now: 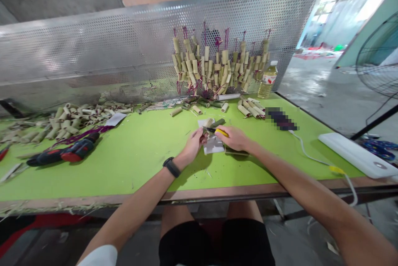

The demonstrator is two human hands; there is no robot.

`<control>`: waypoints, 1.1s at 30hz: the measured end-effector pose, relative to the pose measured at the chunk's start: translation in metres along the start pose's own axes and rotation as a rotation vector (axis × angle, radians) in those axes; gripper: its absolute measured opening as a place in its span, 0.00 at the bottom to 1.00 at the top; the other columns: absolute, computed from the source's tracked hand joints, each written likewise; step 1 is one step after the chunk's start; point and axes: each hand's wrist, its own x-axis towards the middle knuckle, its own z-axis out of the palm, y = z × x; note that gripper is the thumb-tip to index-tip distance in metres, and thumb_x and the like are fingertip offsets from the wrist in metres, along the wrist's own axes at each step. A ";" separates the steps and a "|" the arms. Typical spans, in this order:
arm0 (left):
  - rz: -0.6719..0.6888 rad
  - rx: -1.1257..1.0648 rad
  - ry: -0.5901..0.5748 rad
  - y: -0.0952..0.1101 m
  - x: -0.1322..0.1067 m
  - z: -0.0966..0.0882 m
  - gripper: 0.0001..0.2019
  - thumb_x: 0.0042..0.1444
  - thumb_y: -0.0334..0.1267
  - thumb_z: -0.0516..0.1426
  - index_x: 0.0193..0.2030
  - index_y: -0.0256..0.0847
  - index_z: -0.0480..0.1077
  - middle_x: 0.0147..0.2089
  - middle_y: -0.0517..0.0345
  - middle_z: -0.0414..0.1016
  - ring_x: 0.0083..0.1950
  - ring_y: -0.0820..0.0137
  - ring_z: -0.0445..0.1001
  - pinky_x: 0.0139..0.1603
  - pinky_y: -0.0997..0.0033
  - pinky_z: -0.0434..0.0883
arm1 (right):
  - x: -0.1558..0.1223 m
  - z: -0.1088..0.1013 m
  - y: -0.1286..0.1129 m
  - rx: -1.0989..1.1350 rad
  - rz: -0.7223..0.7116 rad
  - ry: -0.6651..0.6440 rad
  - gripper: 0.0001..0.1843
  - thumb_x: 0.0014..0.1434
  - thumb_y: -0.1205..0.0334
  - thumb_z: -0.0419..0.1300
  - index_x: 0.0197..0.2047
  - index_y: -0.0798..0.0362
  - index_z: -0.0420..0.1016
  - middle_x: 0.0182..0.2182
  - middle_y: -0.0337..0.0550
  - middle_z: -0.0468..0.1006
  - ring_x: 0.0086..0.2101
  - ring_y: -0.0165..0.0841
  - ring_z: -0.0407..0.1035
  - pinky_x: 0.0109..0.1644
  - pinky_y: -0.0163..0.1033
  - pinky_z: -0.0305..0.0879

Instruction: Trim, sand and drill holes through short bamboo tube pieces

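My left hand (193, 144) is closed on a short bamboo piece, held just over a white sheet (214, 145) on the green table (139, 154). A black band sits on that wrist. My right hand (234, 137) is closed round a yellow-handled tool (221, 132) whose dark tip points left toward the bamboo piece. The two hands almost meet above the sheet. A few more bamboo pieces (209, 122) lie just behind the hands.
Strung bamboo bundles (217, 67) hang on the perforated metal screen. Loose bamboo tubes (68, 119) lie at the left, a red and black power drill (64, 155) near them. An oil bottle (267, 79), a phone with cable (281, 119) and a white flat device (357, 155) are at the right.
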 end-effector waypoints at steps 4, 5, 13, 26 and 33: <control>-0.047 -0.017 -0.033 0.003 -0.002 0.003 0.18 0.74 0.34 0.58 0.29 0.37 0.71 0.28 0.60 0.69 0.27 0.75 0.63 0.31 0.75 0.63 | 0.000 0.003 0.001 -0.098 0.022 0.059 0.21 0.73 0.46 0.50 0.45 0.51 0.78 0.32 0.43 0.79 0.28 0.35 0.67 0.34 0.40 0.56; -0.058 -0.024 -0.017 0.003 -0.002 0.004 0.17 0.74 0.34 0.58 0.29 0.37 0.70 0.28 0.60 0.69 0.27 0.76 0.63 0.30 0.75 0.63 | 0.001 0.005 0.002 -0.114 0.019 0.071 0.20 0.73 0.47 0.50 0.46 0.50 0.78 0.31 0.43 0.79 0.28 0.35 0.67 0.34 0.41 0.56; -0.058 -0.035 -0.042 0.013 -0.009 0.002 0.18 0.77 0.35 0.52 0.32 0.40 0.71 0.29 0.58 0.71 0.27 0.73 0.64 0.30 0.72 0.65 | 0.006 -0.036 0.044 -0.213 0.380 0.195 0.20 0.75 0.50 0.49 0.40 0.52 0.76 0.28 0.49 0.76 0.26 0.36 0.62 0.32 0.43 0.57; -0.101 -0.041 -0.037 0.007 -0.002 -0.001 0.12 0.73 0.33 0.58 0.36 0.39 0.76 0.34 0.53 0.78 0.31 0.70 0.72 0.32 0.69 0.67 | 0.001 -0.001 -0.003 -0.018 0.086 0.068 0.22 0.72 0.45 0.48 0.41 0.52 0.73 0.29 0.42 0.75 0.26 0.34 0.64 0.32 0.41 0.55; -0.050 0.055 -0.085 -0.007 0.005 -0.009 0.06 0.70 0.36 0.64 0.40 0.39 0.78 0.37 0.54 0.80 0.30 0.73 0.74 0.32 0.74 0.67 | 0.001 -0.002 -0.005 -0.059 0.147 0.070 0.29 0.73 0.35 0.48 0.29 0.49 0.64 0.24 0.39 0.68 0.24 0.31 0.58 0.31 0.41 0.52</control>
